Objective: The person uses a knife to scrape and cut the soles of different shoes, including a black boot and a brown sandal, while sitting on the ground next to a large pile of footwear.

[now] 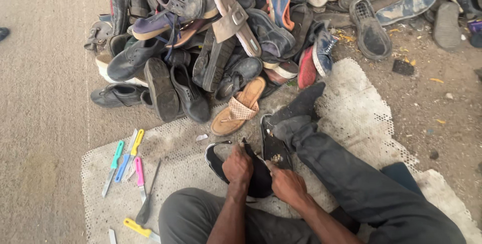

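I sit on the ground with my legs out. My left hand (237,166) grips a black shoe with a white edge (217,163) from above, pressing it down between my legs. My right hand (287,184) is closed right beside it at the shoe's right side; what it holds is hidden by the fingers. A black sole piece (275,148) lies just beyond my right hand, next to my socked foot (301,106).
A large pile of worn shoes and sandals (221,38) rises ahead. Several utility knives with green, blue, yellow and pink handles (128,161) lie on the white mesh mat (351,103) to my left. A tan sandal (240,107) lies near the pile's front.
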